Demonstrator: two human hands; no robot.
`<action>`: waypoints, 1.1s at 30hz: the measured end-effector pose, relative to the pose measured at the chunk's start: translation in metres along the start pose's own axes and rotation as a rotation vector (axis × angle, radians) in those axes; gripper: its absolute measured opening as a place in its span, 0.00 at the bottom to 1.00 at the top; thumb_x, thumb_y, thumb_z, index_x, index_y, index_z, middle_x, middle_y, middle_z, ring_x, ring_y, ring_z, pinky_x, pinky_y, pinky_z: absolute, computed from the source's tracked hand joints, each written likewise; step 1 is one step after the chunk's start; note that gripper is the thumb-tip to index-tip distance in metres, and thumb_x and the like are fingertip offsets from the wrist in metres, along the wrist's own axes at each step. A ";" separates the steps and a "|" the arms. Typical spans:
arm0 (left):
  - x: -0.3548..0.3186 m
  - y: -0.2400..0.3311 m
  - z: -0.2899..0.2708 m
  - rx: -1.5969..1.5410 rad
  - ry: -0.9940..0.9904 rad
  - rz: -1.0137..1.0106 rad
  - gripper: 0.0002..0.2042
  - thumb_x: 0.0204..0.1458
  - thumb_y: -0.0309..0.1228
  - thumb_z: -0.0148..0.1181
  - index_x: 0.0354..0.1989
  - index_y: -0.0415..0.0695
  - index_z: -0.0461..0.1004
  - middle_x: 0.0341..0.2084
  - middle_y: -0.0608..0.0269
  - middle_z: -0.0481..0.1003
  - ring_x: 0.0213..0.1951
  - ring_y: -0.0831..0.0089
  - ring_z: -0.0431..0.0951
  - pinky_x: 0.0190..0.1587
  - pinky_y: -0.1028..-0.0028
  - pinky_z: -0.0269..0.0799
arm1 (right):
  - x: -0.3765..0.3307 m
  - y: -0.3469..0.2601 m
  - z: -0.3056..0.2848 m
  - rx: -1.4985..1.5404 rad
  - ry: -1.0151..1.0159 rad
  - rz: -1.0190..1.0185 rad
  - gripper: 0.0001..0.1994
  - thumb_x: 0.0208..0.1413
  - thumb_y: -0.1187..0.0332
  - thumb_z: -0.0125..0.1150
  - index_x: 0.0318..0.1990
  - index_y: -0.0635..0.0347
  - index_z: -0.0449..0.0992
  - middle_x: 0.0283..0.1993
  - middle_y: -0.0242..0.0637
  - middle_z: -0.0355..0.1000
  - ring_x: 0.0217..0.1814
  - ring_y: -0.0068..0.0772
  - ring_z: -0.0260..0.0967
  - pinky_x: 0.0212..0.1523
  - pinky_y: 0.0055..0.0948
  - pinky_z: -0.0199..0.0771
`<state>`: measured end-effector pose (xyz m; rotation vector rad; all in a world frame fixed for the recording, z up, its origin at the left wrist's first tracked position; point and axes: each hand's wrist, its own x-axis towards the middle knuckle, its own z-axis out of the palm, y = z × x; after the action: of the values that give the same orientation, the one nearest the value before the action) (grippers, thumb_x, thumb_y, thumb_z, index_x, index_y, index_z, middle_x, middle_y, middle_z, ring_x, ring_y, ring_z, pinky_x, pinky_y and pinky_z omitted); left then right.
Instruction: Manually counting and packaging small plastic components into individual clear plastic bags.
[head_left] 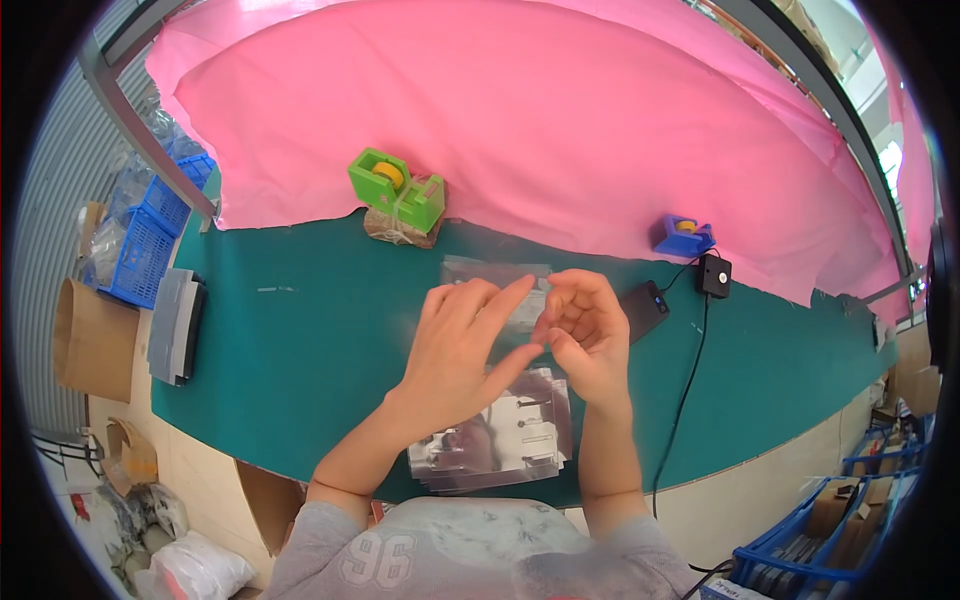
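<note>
My left hand [455, 345] is over the middle of the green table, palm down, with its fingers stretched out and apart. Facing it, my right hand [590, 335] has curled fingers, with thumb and fingertips close together near my left thumb. Whatever those fingertips may hold is too small to make out. Below the hands lies a stack of clear plastic sheets [510, 445] with dark slot-like marks, near the table's front edge. Beyond the hands, more clear plastic pieces [480, 268] lie flat, partly covered by my fingers.
A green tape dispenser [410, 195] is tied on a stone block [400, 232]. To the right are a blue tape dispenser [680, 237], a black device [645, 310] and a small black box [713, 277] with a cable. A grey stack [175, 325] stands at the table's left edge.
</note>
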<state>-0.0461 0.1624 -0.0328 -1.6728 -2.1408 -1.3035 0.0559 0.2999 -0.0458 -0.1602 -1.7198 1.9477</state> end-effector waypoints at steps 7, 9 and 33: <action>0.000 -0.001 0.003 0.071 -0.027 0.006 0.26 0.46 0.30 0.62 0.56 0.39 0.66 0.30 0.59 0.66 0.34 0.63 0.67 0.38 0.66 0.58 | 0.000 0.001 0.008 0.170 0.039 0.006 0.23 0.42 0.86 0.48 0.51 0.68 0.64 0.36 0.36 0.65 0.35 0.23 0.66 0.35 0.21 0.71; 0.000 -0.001 0.002 0.083 -0.037 0.063 0.25 0.45 0.31 0.61 0.54 0.39 0.68 0.30 0.59 0.68 0.32 0.64 0.70 0.35 0.68 0.62 | -0.002 0.006 0.009 0.115 0.048 -0.082 0.22 0.41 0.85 0.49 0.48 0.67 0.66 0.36 0.37 0.65 0.35 0.23 0.65 0.35 0.21 0.71; -0.011 -0.002 0.009 -0.019 -0.134 0.181 0.08 0.42 0.29 0.57 0.30 0.39 0.75 0.17 0.62 0.69 0.19 0.62 0.71 0.22 0.67 0.67 | -0.001 0.003 -0.004 -0.600 -0.041 -0.688 0.08 0.29 0.76 0.59 0.24 0.61 0.76 0.34 0.39 0.64 0.27 0.24 0.63 0.23 0.19 0.64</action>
<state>-0.0403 0.1606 -0.0456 -1.9614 -1.9934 -1.1961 0.0578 0.3023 -0.0496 0.2369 -1.9925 0.9297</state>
